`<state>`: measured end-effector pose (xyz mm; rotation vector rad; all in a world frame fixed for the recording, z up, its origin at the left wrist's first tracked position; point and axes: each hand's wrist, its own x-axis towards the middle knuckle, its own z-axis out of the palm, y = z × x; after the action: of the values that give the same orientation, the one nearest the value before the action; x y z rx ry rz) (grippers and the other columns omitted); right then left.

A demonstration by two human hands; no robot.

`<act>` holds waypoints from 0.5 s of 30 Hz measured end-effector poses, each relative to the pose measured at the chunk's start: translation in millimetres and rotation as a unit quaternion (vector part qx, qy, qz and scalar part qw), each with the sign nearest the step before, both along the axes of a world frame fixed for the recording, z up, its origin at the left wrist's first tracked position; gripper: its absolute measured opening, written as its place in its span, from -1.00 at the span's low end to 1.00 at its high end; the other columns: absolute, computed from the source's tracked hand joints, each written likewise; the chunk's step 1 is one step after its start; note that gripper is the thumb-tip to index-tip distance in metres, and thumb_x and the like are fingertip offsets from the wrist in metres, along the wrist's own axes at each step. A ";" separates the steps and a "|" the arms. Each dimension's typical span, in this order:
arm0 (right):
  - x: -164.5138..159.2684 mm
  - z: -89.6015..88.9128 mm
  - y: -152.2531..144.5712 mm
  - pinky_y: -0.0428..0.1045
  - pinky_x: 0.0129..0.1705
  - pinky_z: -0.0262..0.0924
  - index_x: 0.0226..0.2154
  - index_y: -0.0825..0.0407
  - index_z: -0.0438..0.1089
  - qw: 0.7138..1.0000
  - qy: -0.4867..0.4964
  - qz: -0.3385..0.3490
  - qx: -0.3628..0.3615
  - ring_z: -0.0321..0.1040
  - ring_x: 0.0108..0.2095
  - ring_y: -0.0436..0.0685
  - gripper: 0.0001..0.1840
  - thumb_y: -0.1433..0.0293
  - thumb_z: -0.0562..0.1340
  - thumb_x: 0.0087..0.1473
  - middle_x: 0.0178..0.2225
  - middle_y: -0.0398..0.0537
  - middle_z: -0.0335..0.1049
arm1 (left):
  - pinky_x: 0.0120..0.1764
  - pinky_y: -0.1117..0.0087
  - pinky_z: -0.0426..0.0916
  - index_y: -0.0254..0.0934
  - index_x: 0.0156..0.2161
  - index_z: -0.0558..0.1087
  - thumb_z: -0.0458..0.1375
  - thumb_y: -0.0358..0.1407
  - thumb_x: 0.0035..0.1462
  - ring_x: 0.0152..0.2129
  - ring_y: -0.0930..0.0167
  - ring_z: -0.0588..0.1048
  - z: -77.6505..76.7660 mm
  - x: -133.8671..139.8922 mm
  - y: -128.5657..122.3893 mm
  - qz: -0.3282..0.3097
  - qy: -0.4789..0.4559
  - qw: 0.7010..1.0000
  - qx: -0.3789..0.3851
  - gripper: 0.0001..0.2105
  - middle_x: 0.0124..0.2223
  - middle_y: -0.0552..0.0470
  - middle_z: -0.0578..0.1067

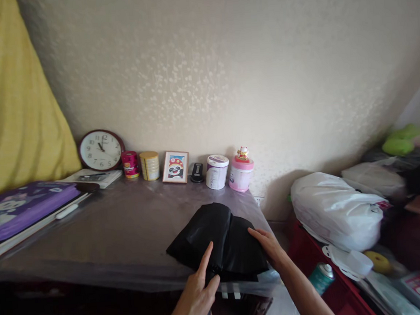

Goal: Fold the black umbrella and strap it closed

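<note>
A black folding umbrella (210,230), its loose fabric fanned out, lies partly on the table's front right part. My left hand (197,294) is wrapped round its dark handle at the near end, with the index finger stretched along the fabric. On the right, my right hand (269,245) has hold of the edge of the fabric. Its fingertips rest on top, and its thumb is hidden.
A plastic-covered table (121,232) carries a wall clock (101,150), a picture frame (175,167), tins and tubs (217,172) along the wall. A purple case (28,206) lies left. Beyond the right edge are a white bag (336,210), red box and spray can (321,279).
</note>
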<state>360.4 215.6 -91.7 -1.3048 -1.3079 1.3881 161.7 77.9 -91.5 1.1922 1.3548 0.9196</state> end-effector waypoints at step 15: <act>4.9 -14.8 32.4 0.16 -0.01 0.16 -0.15 0.08 0.33 0.871 -0.354 -0.067 0.333 0.35 -0.14 0.22 -0.66 0.36 0.15 -0.03 -0.22 0.04 0.43 | -0.69 0.61 0.21 -0.14 0.26 -0.26 -0.13 -0.28 0.17 -0.83 0.57 0.26 0.9 1.8 -3.9 -0.005 0.062 0.997 0.040 -0.41 -0.68 0.30 0.19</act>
<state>365.3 248.0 -106.5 -1.3940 -1.8984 0.2454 163.4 74.0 -90.6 1.3342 1.4215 0.9120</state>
